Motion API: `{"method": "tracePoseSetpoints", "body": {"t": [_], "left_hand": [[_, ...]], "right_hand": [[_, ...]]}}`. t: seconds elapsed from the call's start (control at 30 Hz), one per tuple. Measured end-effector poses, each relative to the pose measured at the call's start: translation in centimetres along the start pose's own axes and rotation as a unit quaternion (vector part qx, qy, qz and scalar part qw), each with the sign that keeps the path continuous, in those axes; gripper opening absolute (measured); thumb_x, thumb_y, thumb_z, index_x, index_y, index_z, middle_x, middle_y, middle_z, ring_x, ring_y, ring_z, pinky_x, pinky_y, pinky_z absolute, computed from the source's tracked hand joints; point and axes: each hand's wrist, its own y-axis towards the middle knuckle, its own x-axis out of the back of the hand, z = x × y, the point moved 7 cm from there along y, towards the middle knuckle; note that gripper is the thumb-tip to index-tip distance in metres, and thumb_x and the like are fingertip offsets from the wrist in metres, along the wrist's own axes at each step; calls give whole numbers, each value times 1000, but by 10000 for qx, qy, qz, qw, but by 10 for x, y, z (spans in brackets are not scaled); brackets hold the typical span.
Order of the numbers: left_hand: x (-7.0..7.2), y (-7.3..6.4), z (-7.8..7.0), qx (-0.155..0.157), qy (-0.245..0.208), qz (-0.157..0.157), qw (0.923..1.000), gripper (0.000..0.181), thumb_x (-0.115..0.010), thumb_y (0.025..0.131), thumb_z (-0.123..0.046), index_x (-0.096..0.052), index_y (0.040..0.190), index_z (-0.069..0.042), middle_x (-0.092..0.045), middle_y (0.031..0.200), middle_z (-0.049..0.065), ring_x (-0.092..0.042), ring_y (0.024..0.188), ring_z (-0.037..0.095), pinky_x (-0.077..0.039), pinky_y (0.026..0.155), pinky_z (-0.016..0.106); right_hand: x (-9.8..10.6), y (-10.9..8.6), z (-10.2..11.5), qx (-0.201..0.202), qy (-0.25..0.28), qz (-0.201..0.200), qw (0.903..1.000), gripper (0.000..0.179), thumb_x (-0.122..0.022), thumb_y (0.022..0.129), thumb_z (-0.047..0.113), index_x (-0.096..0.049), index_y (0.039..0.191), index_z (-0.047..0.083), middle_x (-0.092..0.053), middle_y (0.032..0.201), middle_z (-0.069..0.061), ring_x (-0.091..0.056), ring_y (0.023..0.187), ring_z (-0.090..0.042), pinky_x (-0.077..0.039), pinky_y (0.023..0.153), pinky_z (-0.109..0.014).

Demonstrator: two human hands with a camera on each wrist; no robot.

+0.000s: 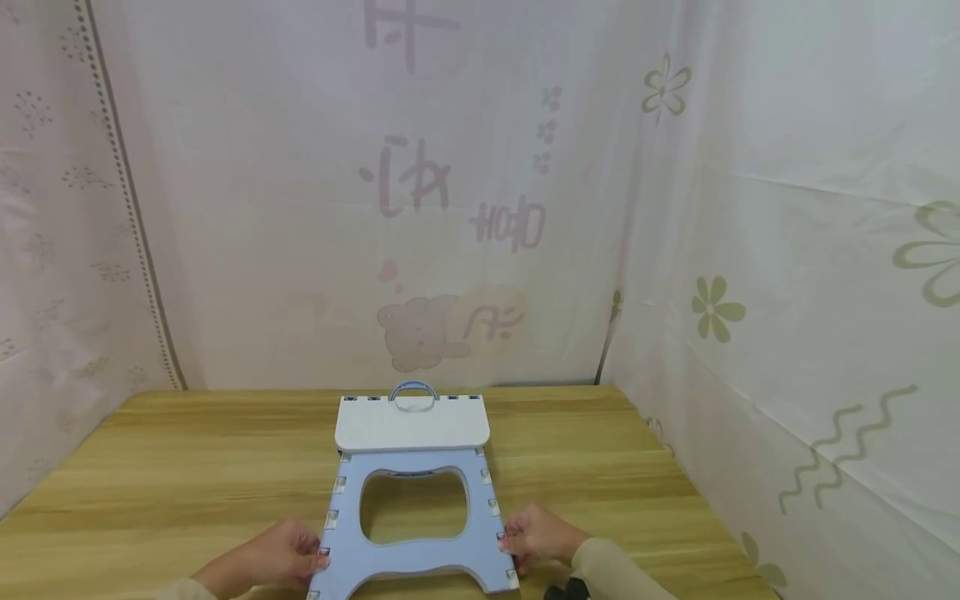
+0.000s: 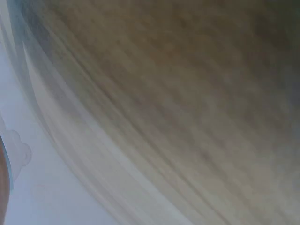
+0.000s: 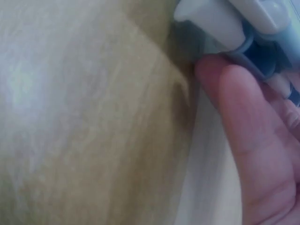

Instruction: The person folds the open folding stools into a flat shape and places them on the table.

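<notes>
A folding step stool (image 1: pixel 412 550), pale blue with a white top panel (image 1: pixel 412 423) and a small carry handle (image 1: pixel 414 386), lies folded flat at the near side of the table. My left hand (image 1: pixel 281 553) grips its left edge low down, near the foot. On the opposite edge, at about the same height, my right hand (image 1: pixel 542 537) pinches the rim between thumb and fingers. The right wrist view shows that thumb (image 3: pixel 253 126) close up against the stool's hinged edge (image 3: pixel 262 47). The left wrist view catches mostly blurred tabletop, with the hand's grip out of sight.
The wood-grain table (image 1: pixel 225 450) extends to both sides of the stool. Pale printed curtains (image 1: pixel 300 208) hang behind it and along both sides. Near the right sleeve, a small black object (image 1: pixel 567 590) shows at the bottom edge of the head view.
</notes>
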Motion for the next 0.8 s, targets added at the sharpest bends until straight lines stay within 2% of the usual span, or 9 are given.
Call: {"method": "tracePoseSetpoints", "body": {"t": [0.2, 0.3, 0.43, 0.5, 0.8], "left_hand": [[2, 1, 4, 306, 86, -116, 9994, 20, -63, 88, -1, -59, 83, 19, -67, 79, 26, -66, 70, 22, -56, 64, 40], [3, 1, 3, 430, 231, -215, 9986, 18, -63, 88, 1, -60, 82, 17, -67, 77, 24, -67, 69, 25, -56, 63, 41], [2, 2, 3, 491, 261, -251, 9981, 17, -63, 88, 1, -61, 82, 16, -68, 75, 21, -66, 67, 21, -56, 62, 39], [2, 1, 3, 471, 240, -229, 9983, 17, -63, 88, 0, -61, 81, 15, -68, 74, 19, -65, 66, 18, -56, 61, 37], [2, -1, 9, 550, 199, -145, 9982, 20, -63, 89, -3, -60, 78, 14, -67, 71, 16, -63, 62, 13, -55, 58, 29]], "right_hand": [[0, 1, 1, -139, -200, -93, 9997, 15, -64, 86, -3, -62, 76, -15, -65, 66, -10, -56, 53, -9, -51, 51, -23], [-1, 1, 1, -184, -404, -126, 9989, 13, -64, 85, -4, -62, 76, -13, -66, 67, -13, -59, 53, -15, -53, 52, -28], [-1, 1, 2, -223, -652, -117, 9976, 12, -64, 85, -4, -63, 76, -12, -66, 68, -17, -64, 56, -30, -54, 52, -33], [-1, 1, 2, -258, -711, -102, 9971, 12, -64, 86, -3, -64, 76, -11, -66, 67, -18, -64, 56, -31, -54, 51, -31], [-4, 0, 5, -361, -659, -26, 9972, 18, -64, 86, -1, -61, 71, -11, -65, 62, -17, -59, 50, -13, -51, 48, -25]]}}
